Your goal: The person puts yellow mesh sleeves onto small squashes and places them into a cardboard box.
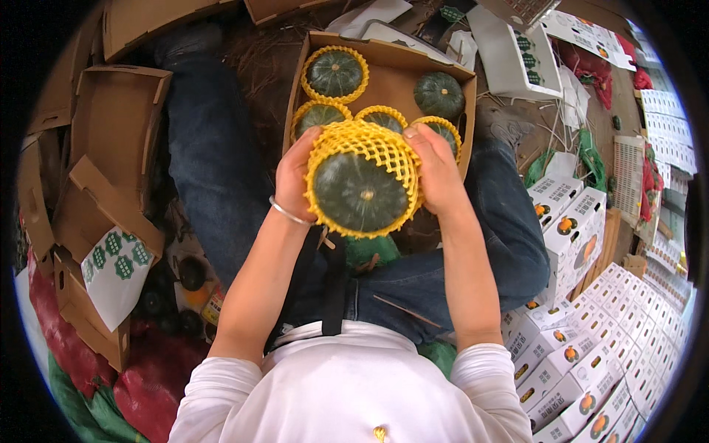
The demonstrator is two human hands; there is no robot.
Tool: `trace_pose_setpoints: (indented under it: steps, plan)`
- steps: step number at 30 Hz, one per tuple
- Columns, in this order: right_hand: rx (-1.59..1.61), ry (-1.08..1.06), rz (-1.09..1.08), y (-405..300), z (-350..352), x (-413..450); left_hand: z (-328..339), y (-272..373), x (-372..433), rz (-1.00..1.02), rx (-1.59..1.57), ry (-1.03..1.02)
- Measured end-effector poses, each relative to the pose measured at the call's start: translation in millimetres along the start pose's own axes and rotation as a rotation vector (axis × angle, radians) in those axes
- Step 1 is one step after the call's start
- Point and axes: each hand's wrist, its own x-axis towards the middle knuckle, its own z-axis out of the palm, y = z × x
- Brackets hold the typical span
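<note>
Between my two hands is a dark green kabocha squash partly sleeved in a yellow foam net. My left hand grips the net's left side, a bangle at its wrist. On the other side my right hand holds the net, thumb near its top edge. Just beyond stands an open cardboard box. Inside it, several squashes wear yellow nets, including one at the far left. A bare squash sits at the box's far right. The held squash hides part of the box's near side.
Empty cardboard boxes are piled at left, above red mesh sacks. Printed white cartons stand at right, with many more stacked behind. A white box lies open at far right. My jeans-clad legs flank the squash box.
</note>
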Motion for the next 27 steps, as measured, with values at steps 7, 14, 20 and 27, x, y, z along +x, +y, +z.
trace_pose_setpoints:
  steps: [7, 14, 20, 27]
  plan:
    - [0.153, -0.095, -0.002, 14, 9, -34, -30, -31, -47, -0.368, -0.397, -0.125]
    - [0.131, -0.188, 0.13, 38, 33, -82, -27, -26, -77, 0.045, 0.274, 0.064]
    - [0.36, -0.328, 0.094, 23, 26, -80, -19, -18, -77, 0.104, 0.292, 0.047]
    - [0.285, -0.197, 0.081, 35, 33, -74, 1, -21, -67, 0.268, 0.594, 0.037]
